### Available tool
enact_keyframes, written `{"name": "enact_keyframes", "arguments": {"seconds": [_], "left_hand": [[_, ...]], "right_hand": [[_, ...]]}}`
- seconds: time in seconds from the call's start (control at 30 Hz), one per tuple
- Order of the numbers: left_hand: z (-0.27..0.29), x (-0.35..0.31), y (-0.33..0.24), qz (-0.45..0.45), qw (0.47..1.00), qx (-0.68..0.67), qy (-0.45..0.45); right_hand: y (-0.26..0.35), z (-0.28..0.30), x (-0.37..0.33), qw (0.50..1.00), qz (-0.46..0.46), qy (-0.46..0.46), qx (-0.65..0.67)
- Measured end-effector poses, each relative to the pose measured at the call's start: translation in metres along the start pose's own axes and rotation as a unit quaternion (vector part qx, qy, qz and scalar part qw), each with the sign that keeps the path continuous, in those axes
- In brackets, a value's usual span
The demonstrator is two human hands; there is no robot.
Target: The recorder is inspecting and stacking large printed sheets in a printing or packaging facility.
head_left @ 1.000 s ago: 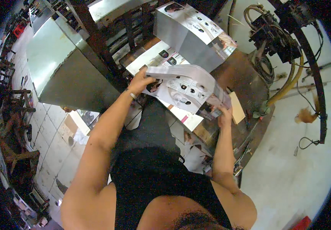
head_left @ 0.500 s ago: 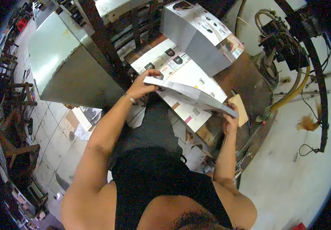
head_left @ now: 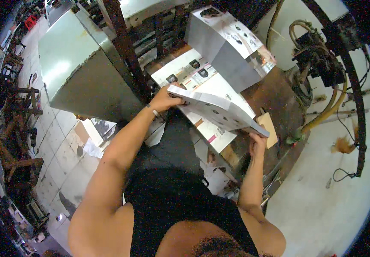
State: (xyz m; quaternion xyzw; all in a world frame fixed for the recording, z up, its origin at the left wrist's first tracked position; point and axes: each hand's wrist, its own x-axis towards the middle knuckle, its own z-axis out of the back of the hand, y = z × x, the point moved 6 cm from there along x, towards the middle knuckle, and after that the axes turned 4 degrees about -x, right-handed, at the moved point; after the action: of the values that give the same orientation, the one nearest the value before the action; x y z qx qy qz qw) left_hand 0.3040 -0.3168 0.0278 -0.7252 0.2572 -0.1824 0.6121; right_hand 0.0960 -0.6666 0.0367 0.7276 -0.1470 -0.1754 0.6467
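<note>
Between my two hands I hold a thick stack of printed sheets (head_left: pixel 219 109), tilted up and bowed along its length. My left hand (head_left: pixel 167 99) is closed round its left end, with the thumb underneath. At the right end my right hand (head_left: pixel 257 143) grips the lower corner, its fingers partly hidden. Beneath lies a flat pile of printed sheets (head_left: pixel 232 92), white with small dark pictures and a pink mark near its front. Behind it, on the same brown worktable (head_left: pixel 275 94), stands a tall stack of printed sheets (head_left: pixel 223 51) with grey sides.
A yellowish wooden block (head_left: pixel 269 128) lies right of my right hand. Machinery with hoses (head_left: pixel 317 55) rises at the far right beside a whitish wall. A large pale green metal cabinet (head_left: pixel 75 81) stands at left. Paper scraps (head_left: pixel 91 147) lie on the tiled floor.
The stack in my hands has tipped so that more of its printed face shows. My right hand has turned slightly at its corner. The whole view has shifted a little.
</note>
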Motion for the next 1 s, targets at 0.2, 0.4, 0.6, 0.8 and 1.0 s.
{"name": "enact_keyframes", "arguments": {"seconds": [0.2,0.4,0.6,0.8,1.0], "left_hand": [[0.004,-0.025,-0.006,-0.123,0.983,0.084,-0.104],[-0.008,-0.031,-0.001,-0.121,0.988,0.026,-0.088],[-0.009,-0.034,-0.003,-0.049,0.990,0.130,-0.036],[-0.007,-0.040,-0.006,-0.102,0.977,0.135,-0.128],[-0.008,-0.051,0.009,-0.046,0.957,0.173,-0.227]], "right_hand": [[0.017,-0.001,-0.027,0.992,0.100,-0.064,-0.043],[0.008,-0.010,-0.035,0.989,0.119,-0.082,-0.039],[0.004,0.005,-0.037,0.975,0.099,-0.095,-0.177],[0.005,0.019,-0.032,0.981,0.110,-0.147,-0.061],[-0.023,0.010,-0.032,0.988,0.062,-0.117,-0.078]]}}
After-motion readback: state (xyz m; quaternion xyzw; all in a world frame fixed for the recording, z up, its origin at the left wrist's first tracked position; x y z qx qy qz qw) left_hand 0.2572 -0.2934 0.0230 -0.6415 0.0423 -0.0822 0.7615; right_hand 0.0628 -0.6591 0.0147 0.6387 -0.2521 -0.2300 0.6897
